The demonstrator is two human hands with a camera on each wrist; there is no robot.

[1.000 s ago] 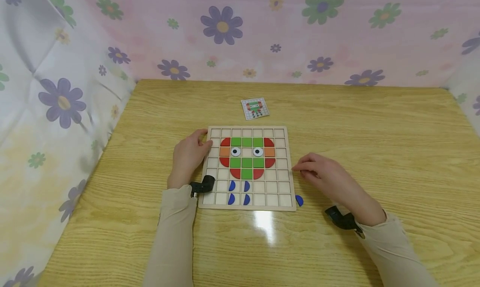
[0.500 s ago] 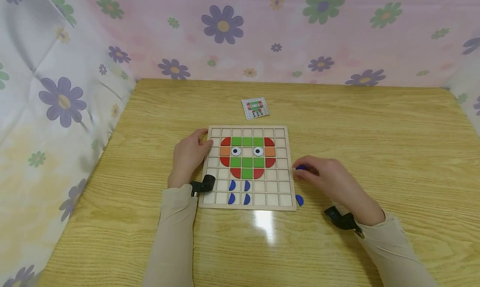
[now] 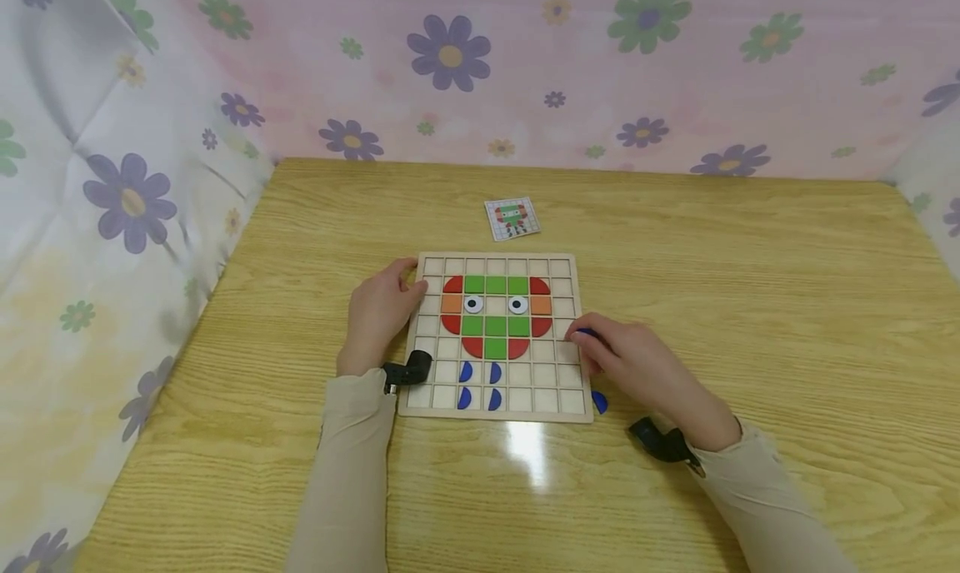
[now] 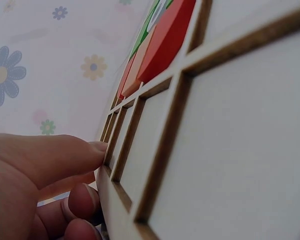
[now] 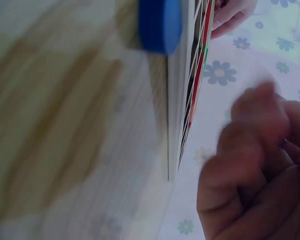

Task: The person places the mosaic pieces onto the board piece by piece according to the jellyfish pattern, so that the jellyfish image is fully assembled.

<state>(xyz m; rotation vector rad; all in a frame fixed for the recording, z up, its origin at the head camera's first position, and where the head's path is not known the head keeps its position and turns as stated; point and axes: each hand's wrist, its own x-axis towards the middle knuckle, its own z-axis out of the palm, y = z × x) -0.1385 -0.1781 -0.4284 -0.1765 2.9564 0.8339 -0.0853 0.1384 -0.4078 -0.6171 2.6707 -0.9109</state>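
Note:
A square wooden grid board lies on the table, bearing green and orange squares, red rounded corner pieces, two eye discs and several blue half-round pieces. My left hand holds the board's left edge, thumb on the rim; in the left wrist view its other fingers curl beside that edge. Between thumb and fingers my right hand pinches a blue half-round piece over the right rim. Its fingers hide most of that piece in the right wrist view. Another blue half-round piece lies just off the board's lower right corner.
Behind the board lies a small picture card showing a similar coloured figure on a grid. The wooden table is bordered by flowered cloth at the back and sides. Each wrist wears a black camera mount.
My right hand has picked up a blue half-round piece beside the board and moved left with it, over the right rim. My left hand stays at the left edge.

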